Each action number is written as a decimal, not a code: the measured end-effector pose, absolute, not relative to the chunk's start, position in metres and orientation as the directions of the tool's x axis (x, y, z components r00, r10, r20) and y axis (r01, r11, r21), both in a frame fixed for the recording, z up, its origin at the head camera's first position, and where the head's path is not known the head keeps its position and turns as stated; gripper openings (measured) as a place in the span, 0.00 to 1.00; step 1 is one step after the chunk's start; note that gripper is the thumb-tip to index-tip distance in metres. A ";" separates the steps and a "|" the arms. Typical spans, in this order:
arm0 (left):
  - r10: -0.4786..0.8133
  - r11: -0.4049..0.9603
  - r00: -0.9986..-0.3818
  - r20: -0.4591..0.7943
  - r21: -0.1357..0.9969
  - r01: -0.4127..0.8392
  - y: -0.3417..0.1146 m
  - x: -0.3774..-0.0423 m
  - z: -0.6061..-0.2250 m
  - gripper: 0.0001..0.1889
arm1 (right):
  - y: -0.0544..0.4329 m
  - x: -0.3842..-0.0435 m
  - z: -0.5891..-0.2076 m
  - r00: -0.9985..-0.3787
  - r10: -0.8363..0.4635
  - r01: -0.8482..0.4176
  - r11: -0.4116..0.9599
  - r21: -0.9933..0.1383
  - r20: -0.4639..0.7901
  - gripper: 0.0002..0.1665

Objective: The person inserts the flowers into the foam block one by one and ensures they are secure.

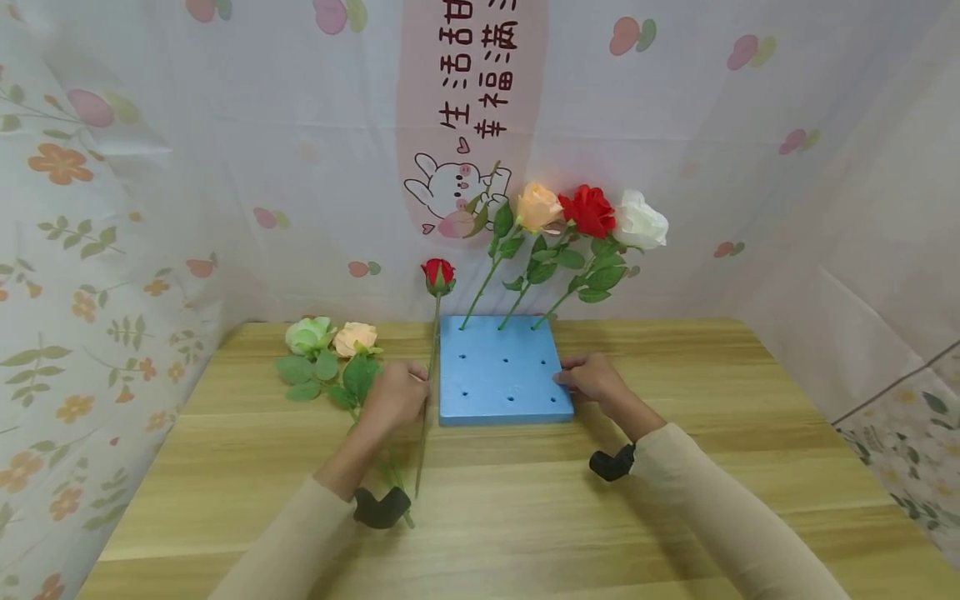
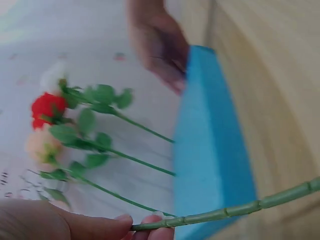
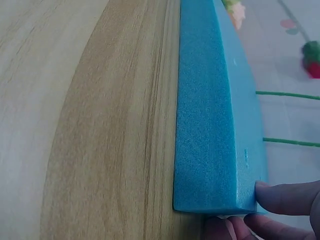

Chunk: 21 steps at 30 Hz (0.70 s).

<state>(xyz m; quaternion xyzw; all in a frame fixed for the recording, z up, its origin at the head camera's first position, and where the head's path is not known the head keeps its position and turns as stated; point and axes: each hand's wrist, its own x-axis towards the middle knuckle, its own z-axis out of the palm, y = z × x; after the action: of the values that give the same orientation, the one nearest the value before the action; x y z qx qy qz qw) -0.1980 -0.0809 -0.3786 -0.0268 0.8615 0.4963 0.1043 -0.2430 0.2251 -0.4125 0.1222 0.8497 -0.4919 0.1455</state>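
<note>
My left hand [image 1: 393,393] pinches the stem of a red rose [image 1: 438,277] between thumb and fingers, left of the blue foam block [image 1: 487,377]. The rose is upright, bloom up, its bare green stem [image 2: 240,208] crossing the left wrist view. At the block's right edge, my right hand [image 1: 595,379] grips it, thumb on the top face and fingers against the side. Along the block's back row of holes stand a peach rose [image 1: 538,207], a fuller red rose [image 1: 590,212] and a white rose [image 1: 641,221], leaning right. Several holes in front hold nothing.
A pale green rose [image 1: 309,335] and another peach rose [image 1: 356,339] lie on the wooden table [image 1: 675,517] at the left, stems running under my left forearm. Behind the table hangs a printed cloth [image 1: 315,167]; dark straps sit at both wrists.
</note>
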 end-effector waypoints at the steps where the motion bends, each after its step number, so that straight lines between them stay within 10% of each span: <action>1: 0.067 0.451 -0.973 -0.221 0.877 -0.168 -0.081 -0.198 -0.374 0.10 | 0.225 -0.243 -0.412 -0.928 0.065 0.350 0.484 -0.802 -0.366 0.27; 21: 0.043 0.036 -0.999 0.003 0.999 0.005 -0.038 -0.197 -0.344 0.06 | 0.227 -0.243 -0.415 -0.932 0.076 0.345 0.486 -0.803 -0.354 0.27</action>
<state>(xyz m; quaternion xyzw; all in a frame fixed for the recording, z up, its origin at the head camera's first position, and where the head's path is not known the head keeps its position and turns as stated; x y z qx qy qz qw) -0.1974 -0.0382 -0.3435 0.0165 0.7194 0.6942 0.0137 -0.2430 0.2268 -0.4153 0.1238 0.8511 -0.4915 0.1368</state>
